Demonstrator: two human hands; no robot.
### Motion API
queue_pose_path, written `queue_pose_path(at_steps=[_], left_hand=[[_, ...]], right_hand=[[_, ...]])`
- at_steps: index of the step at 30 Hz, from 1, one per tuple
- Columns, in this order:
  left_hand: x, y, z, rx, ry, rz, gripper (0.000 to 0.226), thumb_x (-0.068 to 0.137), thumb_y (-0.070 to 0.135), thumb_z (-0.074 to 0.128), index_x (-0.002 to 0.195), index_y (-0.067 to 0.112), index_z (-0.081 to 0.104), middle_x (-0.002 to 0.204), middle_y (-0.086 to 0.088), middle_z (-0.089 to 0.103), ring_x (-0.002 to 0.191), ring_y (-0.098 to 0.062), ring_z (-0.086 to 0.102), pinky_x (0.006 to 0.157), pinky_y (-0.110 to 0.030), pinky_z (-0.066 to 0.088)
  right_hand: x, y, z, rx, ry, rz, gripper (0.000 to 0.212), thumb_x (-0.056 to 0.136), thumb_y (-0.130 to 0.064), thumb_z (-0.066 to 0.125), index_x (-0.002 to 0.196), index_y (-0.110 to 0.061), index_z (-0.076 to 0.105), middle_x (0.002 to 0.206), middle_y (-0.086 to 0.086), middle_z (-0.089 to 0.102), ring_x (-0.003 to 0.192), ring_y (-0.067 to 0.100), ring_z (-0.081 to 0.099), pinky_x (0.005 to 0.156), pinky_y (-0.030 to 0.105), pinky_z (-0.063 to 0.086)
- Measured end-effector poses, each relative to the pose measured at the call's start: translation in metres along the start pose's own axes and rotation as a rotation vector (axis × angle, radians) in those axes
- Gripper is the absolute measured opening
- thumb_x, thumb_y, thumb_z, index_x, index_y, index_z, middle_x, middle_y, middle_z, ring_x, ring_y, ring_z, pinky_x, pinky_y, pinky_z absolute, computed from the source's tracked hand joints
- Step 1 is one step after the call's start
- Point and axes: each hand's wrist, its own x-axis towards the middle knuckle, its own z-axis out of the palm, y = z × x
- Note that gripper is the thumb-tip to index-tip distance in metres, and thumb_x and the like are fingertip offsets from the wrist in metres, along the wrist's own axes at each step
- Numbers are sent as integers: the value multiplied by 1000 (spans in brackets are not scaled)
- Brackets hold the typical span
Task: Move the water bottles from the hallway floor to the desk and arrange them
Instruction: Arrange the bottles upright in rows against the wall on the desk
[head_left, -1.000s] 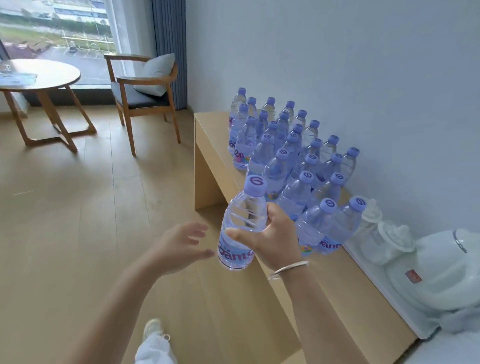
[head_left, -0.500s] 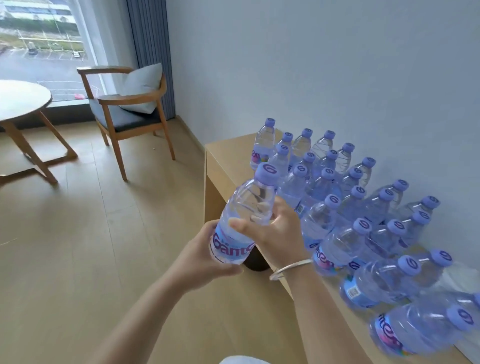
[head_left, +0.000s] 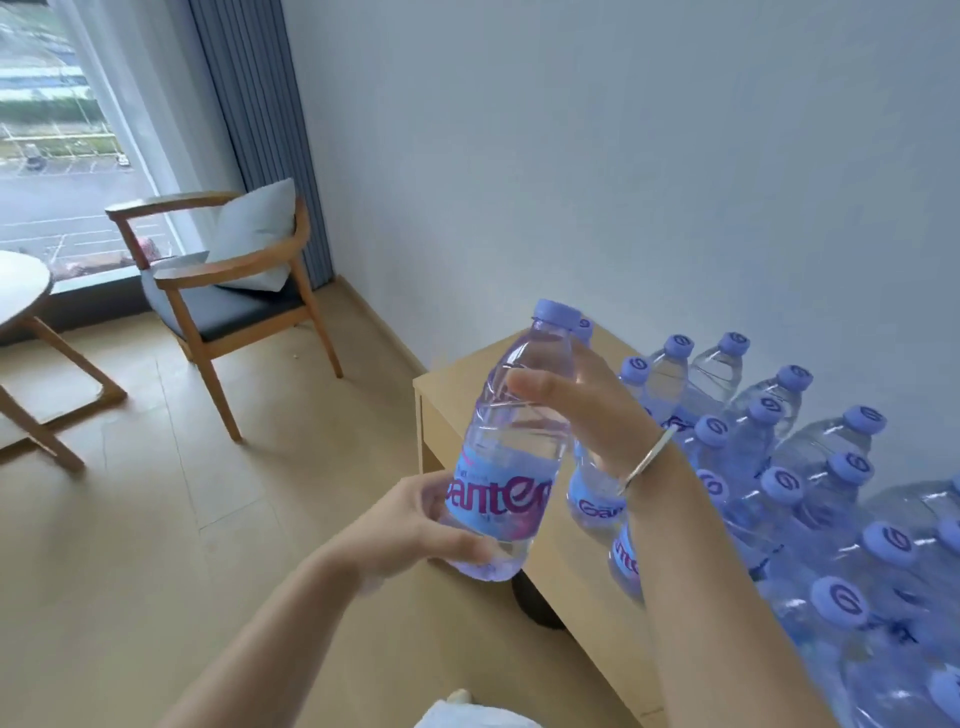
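I see what looks like a hotel room or a small apartment: a wooden armchair with a grey cushion (head_left: 228, 291) stands beside the large window (head_left: 62, 156), near a blue-grey curtain (head_left: 260, 130), a round wooden table (head_left: 21, 291) and a light wooden desk (head_left: 457, 395).

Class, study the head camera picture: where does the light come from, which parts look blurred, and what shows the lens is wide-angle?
Head view: daylight enters through the window at upper left; the held bottle is fairly sharp, gripped by the left hand and right hand; the bottles on the desk smear toward the lower right corner; the curtain and wall edges lean, showing wide-angle distortion.
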Motion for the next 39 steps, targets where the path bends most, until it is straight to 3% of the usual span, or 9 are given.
queue_pose_path(at_steps=[4, 7, 11, 15, 21, 25, 28, 33, 39], left_hand=[[51, 24, -40, 42, -104, -58, 58, 56, 18, 78, 111, 14, 61, 96, 0, 71, 85, -13, 66, 70, -20, 50], [90, 27, -56, 66, -6, -21, 62, 58, 8, 80, 114, 20, 57, 97, 0, 71, 87, -15, 68, 72, -25, 54], [137, 16, -68, 211, 208, -6, 78, 40, 23, 87, 112, 25, 56, 94, 3, 71, 86, -16, 69, 78, -35, 57], [188, 7, -74, 196, 296, 16, 68, 41, 19, 91, 97, 32, 53, 80, 13, 69, 70, 2, 66, 55, -12, 49], [275, 13, -92, 192, 146, 85, 65, 47, 20, 88, 96, 40, 50, 83, 27, 66, 72, 8, 64, 53, -8, 46], [332, 14, -116, 208, 22, 58, 70, 42, 40, 82, 103, 42, 47, 98, 15, 66, 86, 1, 66, 72, -23, 54], [367, 5, -129, 225, -65, 37, 71, 44, 42, 80, 107, 45, 46, 107, 18, 63, 91, 5, 63, 72, -18, 50], [416, -24, -134, 311, -81, -18, 54, 70, 27, 80, 116, 33, 53, 113, 21, 60, 112, -2, 54, 81, -15, 38], [462, -47, -135, 414, -134, -97, 55, 76, 31, 76, 127, 26, 55, 119, 15, 59, 100, 1, 50, 81, -15, 34]], right_hand=[[61, 5, -9, 3, 128, 12, 40, 64, -33, 70, 94, -9, 59, 80, -3, 68, 75, 17, 69, 77, 41, 53], [96, 12, -17, 25, 198, 8, 46, 64, -29, 71, 101, -6, 56, 80, -6, 66, 75, 12, 66, 73, 36, 52], [126, 12, -42, -136, 196, 37, 37, 72, -26, 73, 82, 4, 54, 62, -3, 52, 57, 7, 50, 54, 17, 41], [156, 13, -75, -418, 235, 217, 64, 70, -58, 68, 92, 2, 58, 70, 2, 51, 64, 14, 51, 63, 31, 43], [204, 16, -108, -466, 481, 255, 48, 63, -49, 75, 87, -9, 65, 82, 4, 67, 81, 20, 64, 80, 39, 51], [233, 24, -130, -465, 610, 280, 35, 65, -40, 77, 81, -11, 64, 74, -3, 62, 73, 15, 60, 77, 36, 51], [250, 35, -144, -432, 670, 320, 29, 64, -34, 79, 76, -14, 62, 71, -4, 60, 69, 13, 58, 71, 32, 49], [277, 64, -168, -431, 732, 380, 38, 61, -27, 81, 90, -14, 61, 92, 10, 68, 83, 18, 62, 84, 39, 51], [300, 94, -188, -452, 778, 443, 40, 60, -21, 86, 88, -24, 56, 88, -7, 60, 85, 15, 58, 76, 26, 48]])
